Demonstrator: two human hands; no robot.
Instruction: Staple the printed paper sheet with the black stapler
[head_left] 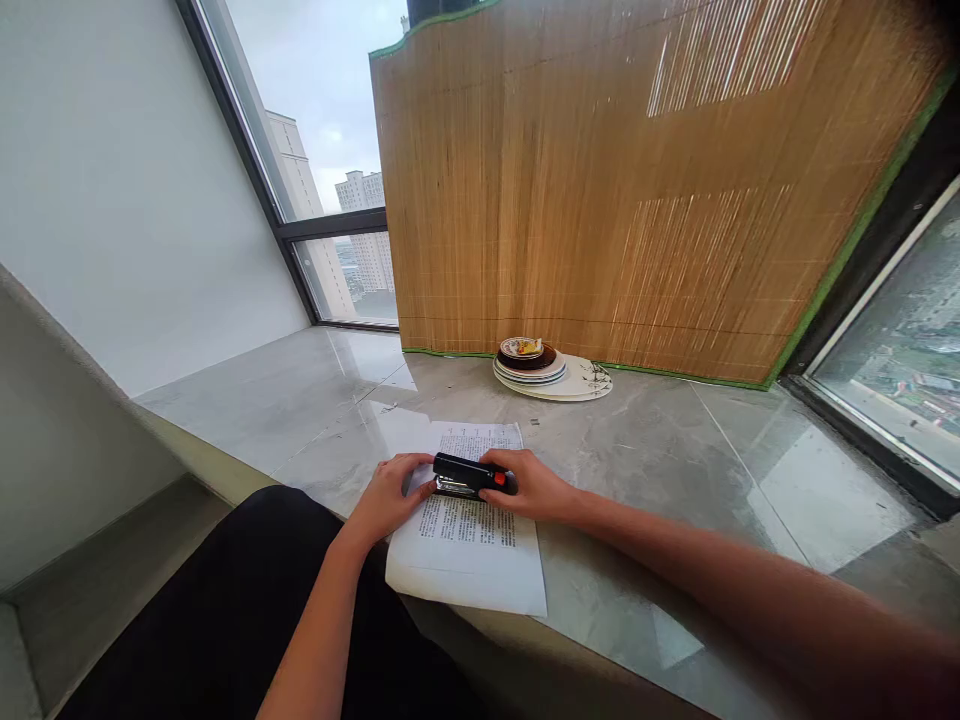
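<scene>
A black stapler (466, 476) with an orange-red button lies across a sheet of printed paper (469, 545) on a grey stone sill (675, 480). My left hand (390, 495) holds the stapler's left end, fingers curled on it. My right hand (531, 484) grips its right end near the button. The paper's near edge overhangs the sill's front edge slightly.
A stack of plates (551, 372) with a bit of food on top stands at the back against a leaning bamboo mat (637, 180). Windows are at the back left (337, 150) and right (900, 360). My lap in black cloth (247, 610) is below the sill.
</scene>
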